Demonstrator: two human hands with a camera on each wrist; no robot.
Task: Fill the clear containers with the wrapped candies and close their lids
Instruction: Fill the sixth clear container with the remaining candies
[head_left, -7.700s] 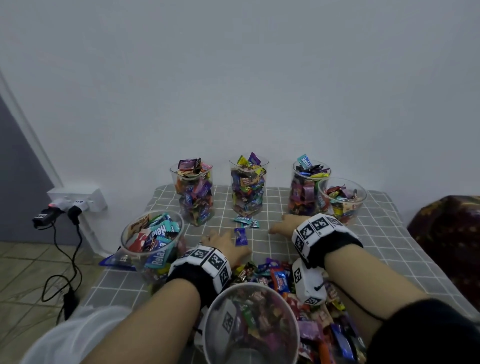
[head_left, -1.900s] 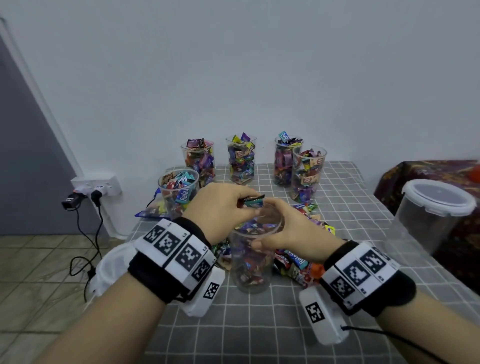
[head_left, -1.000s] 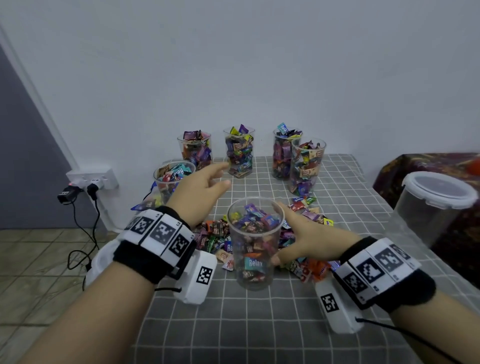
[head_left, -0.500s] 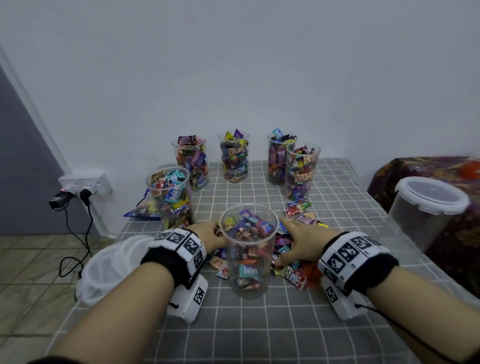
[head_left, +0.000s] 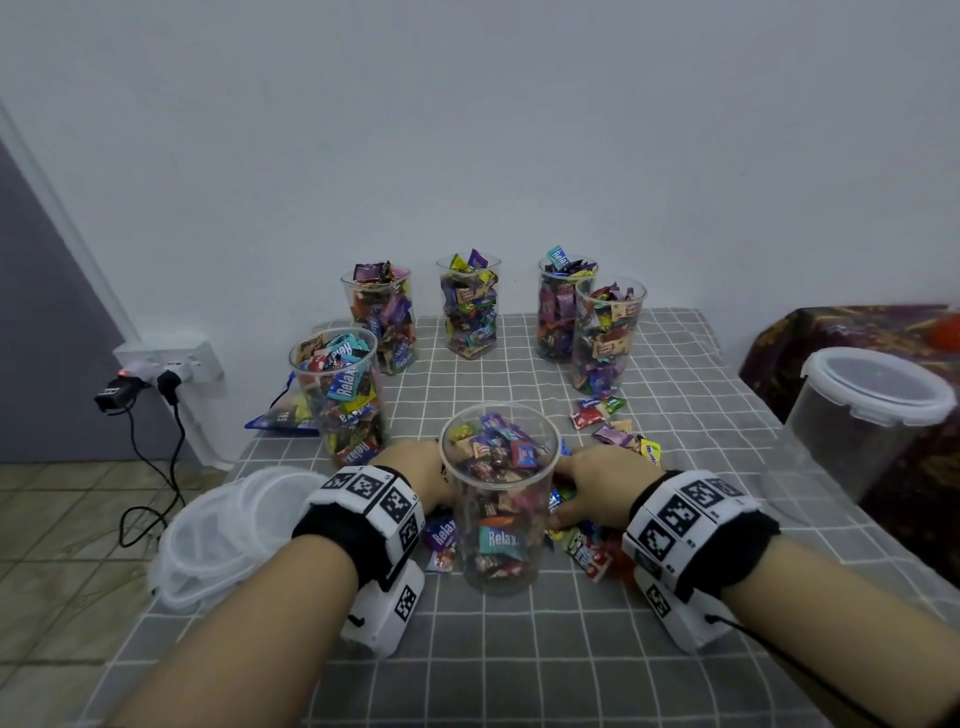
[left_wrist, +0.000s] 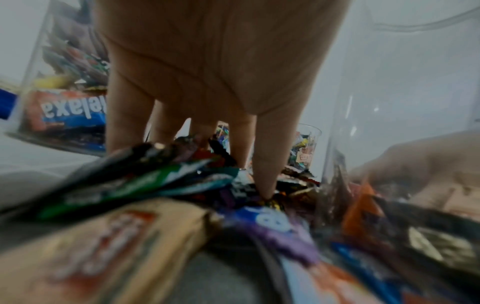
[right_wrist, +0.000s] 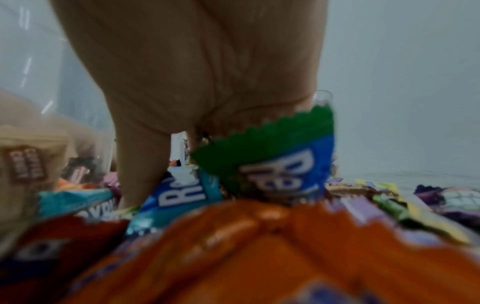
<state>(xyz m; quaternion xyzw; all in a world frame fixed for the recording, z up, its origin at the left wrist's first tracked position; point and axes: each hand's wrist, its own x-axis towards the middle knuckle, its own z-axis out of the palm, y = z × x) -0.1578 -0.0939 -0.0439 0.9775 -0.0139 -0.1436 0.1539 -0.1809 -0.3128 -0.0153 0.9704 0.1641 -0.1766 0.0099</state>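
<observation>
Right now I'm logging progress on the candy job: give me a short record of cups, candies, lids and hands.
near cup: upright, nearly full, no lid
filled cups behind: five, all without lids
loose candies: scattered on the checked cloth around the near cup
lids: stacked at the table's left edge
left hand: fingers straight, down in the candies
right hand: on the candies, grip unclear

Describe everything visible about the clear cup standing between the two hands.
The clear cup is a tall, tapering, see-through plastic tumbler, upright on the grey checked tablecloth. It has no lid and is nearly full of mixed wrapped candies, one teal wrapper reading "Relax". Loose candies lie round its base. The left hand and right hand flank it.
</observation>
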